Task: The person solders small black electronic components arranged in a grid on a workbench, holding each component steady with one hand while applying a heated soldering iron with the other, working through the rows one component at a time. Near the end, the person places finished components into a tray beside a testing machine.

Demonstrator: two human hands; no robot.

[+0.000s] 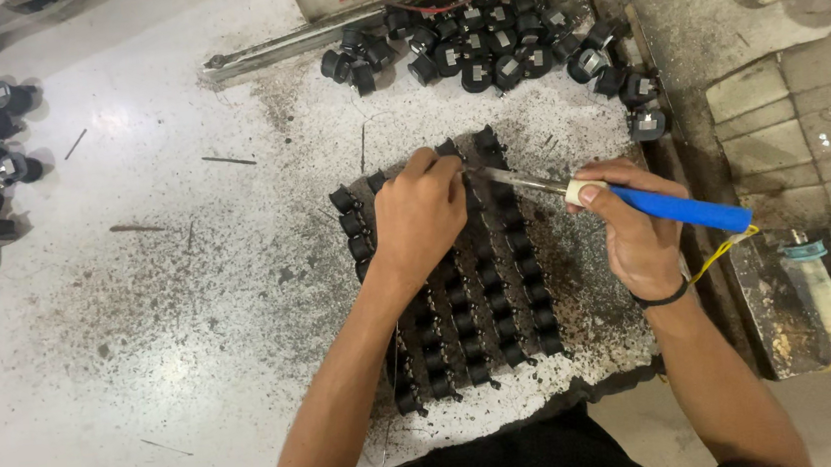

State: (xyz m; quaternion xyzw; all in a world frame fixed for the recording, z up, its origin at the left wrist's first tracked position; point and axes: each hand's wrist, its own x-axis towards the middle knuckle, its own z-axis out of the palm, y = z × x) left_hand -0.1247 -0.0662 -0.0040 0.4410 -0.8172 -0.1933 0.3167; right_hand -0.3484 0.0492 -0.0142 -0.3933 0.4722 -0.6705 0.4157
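Forearms over scorched white worktop (147,367), right hand (639,234) gripping blue soldering iron (679,205), left hand (421,213) fingers pinched on black coil rows (502,306), fingertips hidden

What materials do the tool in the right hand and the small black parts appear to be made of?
Soldering iron: the grip looks like matte blue plastic or rubber, and the grey shiny shaft seems to be metal. Small black parts: probably moulded plastic with a dull black finish; the pale tops could be metal, but this is unclear.

Left hand (421,218) on black coils (485,287), right hand (636,234) gripping blue soldering iron (679,206)
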